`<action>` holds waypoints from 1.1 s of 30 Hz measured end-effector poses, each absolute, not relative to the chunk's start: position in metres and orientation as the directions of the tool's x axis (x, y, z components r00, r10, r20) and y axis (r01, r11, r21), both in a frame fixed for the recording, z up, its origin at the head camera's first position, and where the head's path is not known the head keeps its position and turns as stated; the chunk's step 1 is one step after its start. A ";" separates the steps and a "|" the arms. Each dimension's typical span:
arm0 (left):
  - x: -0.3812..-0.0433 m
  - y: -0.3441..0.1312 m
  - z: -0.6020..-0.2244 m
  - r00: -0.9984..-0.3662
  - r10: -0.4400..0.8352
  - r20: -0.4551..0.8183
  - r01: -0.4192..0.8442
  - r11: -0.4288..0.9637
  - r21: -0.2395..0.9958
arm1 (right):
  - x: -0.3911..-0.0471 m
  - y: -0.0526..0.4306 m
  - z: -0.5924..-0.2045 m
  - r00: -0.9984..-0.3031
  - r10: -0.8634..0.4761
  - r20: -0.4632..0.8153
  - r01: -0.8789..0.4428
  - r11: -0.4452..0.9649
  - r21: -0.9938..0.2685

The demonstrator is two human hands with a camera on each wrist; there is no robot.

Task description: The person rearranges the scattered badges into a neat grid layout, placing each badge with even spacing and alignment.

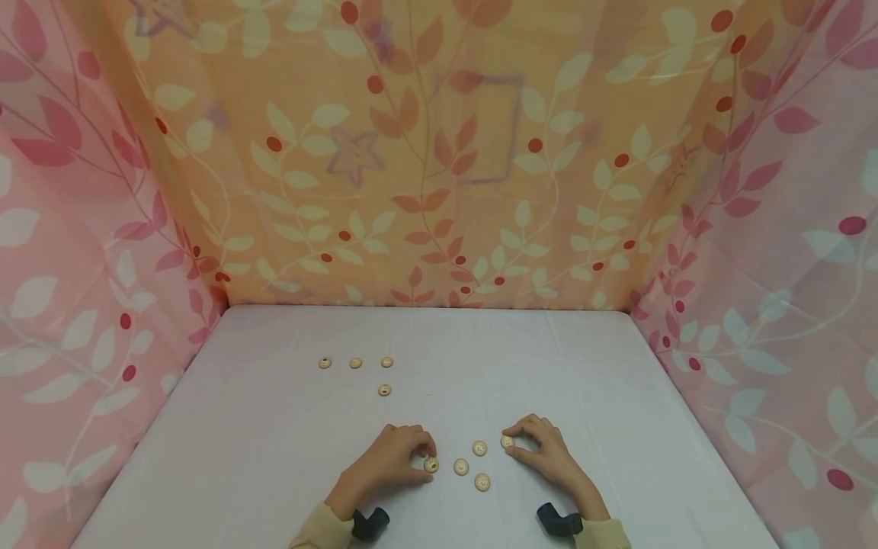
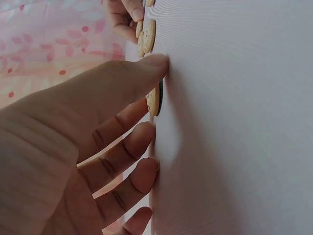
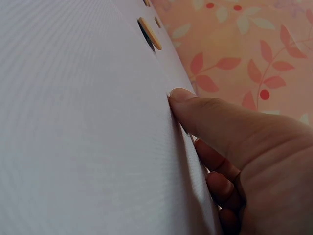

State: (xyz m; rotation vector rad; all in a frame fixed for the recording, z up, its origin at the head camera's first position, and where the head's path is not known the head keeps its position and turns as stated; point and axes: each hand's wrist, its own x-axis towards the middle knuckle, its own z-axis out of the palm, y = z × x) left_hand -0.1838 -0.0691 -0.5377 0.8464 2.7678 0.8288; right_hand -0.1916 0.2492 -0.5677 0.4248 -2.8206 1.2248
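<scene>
Small round wooden discs with dark markings lie about the white table. My left hand [image 1: 394, 457] has its thumb and index finger at opposite edges of one wooden disc [image 1: 430, 464], pinching it at table level. In the left wrist view this disc [image 2: 154, 102] shows just behind the thumb, the other fingers spread loosely. Over to the right, my right hand [image 1: 549, 455] pinches another disc [image 1: 507, 441] between thumb and index finger; the thumb mostly hides it in the right wrist view. Between the hands lie three loose discs, an upper one [image 1: 479, 448], a left one [image 1: 461, 467] and a lower one [image 1: 482, 482].
Farther left on the table [image 1: 274, 457], three discs form a row: left [image 1: 325, 363], middle [image 1: 355, 363] and right [image 1: 387, 362]. A single disc [image 1: 385, 390] lies below the right one. Floral curtains [image 1: 425, 152] stand at the back and both sides.
</scene>
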 end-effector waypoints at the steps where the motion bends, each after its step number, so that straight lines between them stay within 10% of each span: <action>1: -0.184 -0.069 -0.537 -0.835 0.549 0.037 0.479 0.693 0.538 | -0.192 0.249 -0.568 -0.962 -0.235 0.143 -0.264 0.651 -0.712; 33: -0.191 -0.096 -0.538 -0.898 0.428 0.108 0.411 0.722 0.556 | -0.192 0.250 -0.569 -0.960 -0.238 0.148 -0.272 0.653 -0.707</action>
